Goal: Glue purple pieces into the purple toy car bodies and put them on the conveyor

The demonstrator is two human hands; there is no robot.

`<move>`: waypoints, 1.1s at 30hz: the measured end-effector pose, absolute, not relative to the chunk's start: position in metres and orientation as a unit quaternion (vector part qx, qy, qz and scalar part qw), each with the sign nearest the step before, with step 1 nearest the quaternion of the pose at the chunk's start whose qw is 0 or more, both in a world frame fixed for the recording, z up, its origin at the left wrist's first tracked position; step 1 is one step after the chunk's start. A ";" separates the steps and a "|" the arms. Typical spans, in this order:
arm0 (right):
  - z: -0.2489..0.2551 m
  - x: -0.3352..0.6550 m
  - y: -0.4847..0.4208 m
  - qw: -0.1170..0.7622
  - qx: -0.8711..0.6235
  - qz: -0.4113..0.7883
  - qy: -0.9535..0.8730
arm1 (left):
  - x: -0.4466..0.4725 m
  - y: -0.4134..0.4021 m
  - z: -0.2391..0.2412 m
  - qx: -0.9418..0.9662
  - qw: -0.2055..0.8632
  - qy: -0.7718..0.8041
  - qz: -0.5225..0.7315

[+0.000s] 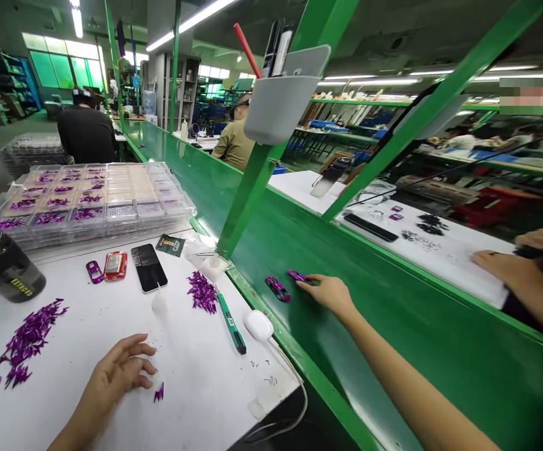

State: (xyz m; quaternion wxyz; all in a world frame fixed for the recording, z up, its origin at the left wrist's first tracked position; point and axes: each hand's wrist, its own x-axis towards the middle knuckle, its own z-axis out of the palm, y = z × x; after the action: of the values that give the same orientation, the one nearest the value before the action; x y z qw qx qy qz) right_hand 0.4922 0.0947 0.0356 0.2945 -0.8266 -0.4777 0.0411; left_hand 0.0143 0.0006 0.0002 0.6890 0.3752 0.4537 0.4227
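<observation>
Stretched over the green belt, my right hand pinches a purple toy car body between thumb and fingers. Just left of it, a second purple car body rests on the belt. My left hand hovers at the white tabletop, fingers apart and slightly curled, holding nothing. Close to its fingertips lies a small purple piece. A big pile of purple pieces spreads to the left, and a smaller pile sits near the belt. Another purple car body lies towards the back of the table.
Stacked clear compartment trays hold purple pieces at the back. A dark bottle, phone, green utility knife and white corded device are on the table. A green post rises beside the belt. A co-worker's hands are across it.
</observation>
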 end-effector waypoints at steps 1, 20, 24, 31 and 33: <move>0.034 0.507 0.098 0.286 -0.849 0.029 -0.444 | 0.015 0.001 0.001 0.370 0.691 0.458 0.419; 0.014 0.245 0.027 0.382 -0.477 -0.007 -0.792 | 0.015 -0.002 -0.003 0.360 0.715 0.397 0.449; 0.015 0.168 0.023 0.384 -0.338 -0.057 -0.857 | 0.010 0.004 0.001 0.254 0.748 0.363 0.494; 0.021 0.165 0.062 0.603 -0.400 0.019 -0.690 | 0.001 0.015 0.007 0.147 0.744 0.369 0.537; 0.007 0.169 0.076 0.634 -0.486 0.049 -0.600 | 0.002 0.017 0.004 0.169 0.751 0.377 0.515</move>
State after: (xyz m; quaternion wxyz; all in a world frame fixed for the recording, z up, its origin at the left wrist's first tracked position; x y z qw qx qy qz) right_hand 0.1695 0.0762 0.0074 0.6337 -0.4864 -0.5995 0.0494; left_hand 0.0017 0.0171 0.0044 0.7513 0.1689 0.3766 0.5149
